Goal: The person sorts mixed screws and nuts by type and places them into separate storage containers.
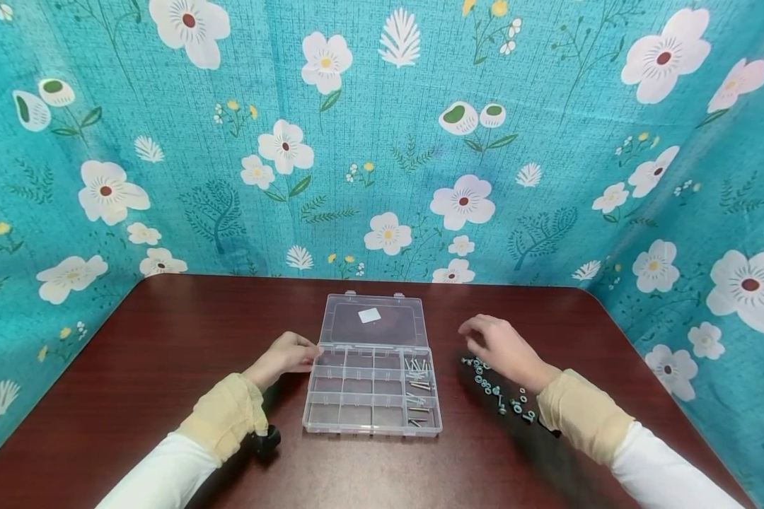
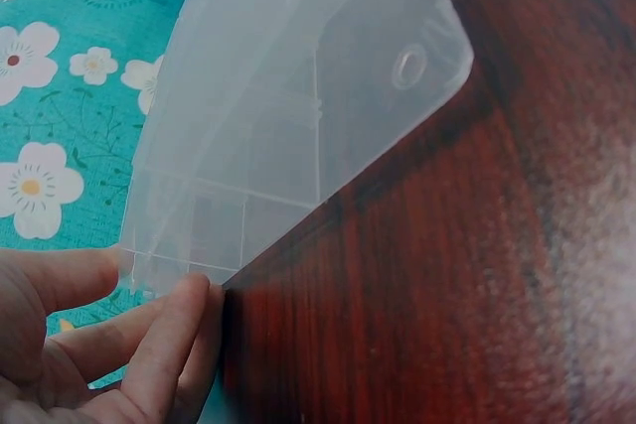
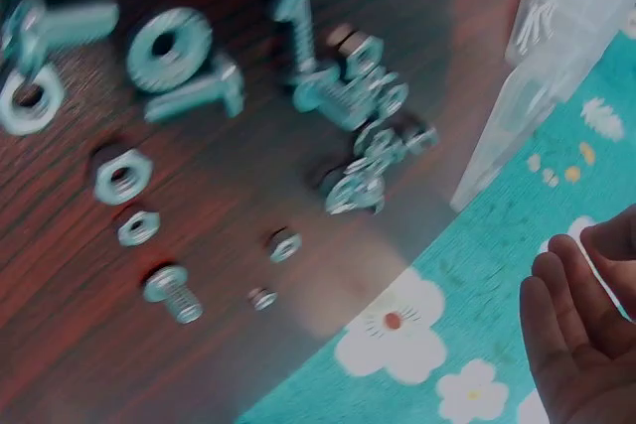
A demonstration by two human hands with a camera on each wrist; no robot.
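A clear plastic compartment box (image 1: 371, 429) lies on the table with its lid (image 1: 391, 326) laid back. My left hand (image 1: 285, 355) pinches the box's left edge near the hinge, thumb on one side and fingers on the other in the left wrist view. Long silver screws (image 1: 419, 385) fill the right-hand column of compartments; the other columns hold nothing visible. To the right of the box, my right hand (image 1: 506, 350) hovers with relaxed, slightly bent fingers and nothing in them. Below it lie loose bolts (image 3: 194, 96), nuts (image 3: 121, 178) and washers (image 3: 171, 50).
The dark red-brown table (image 1: 229, 311) has rounded far corners. A teal floral cloth (image 1: 382, 141) hangs behind and at both sides. A small white label (image 1: 369, 315) is on the lid. A black round object (image 1: 266, 440) sits at the left wrist.
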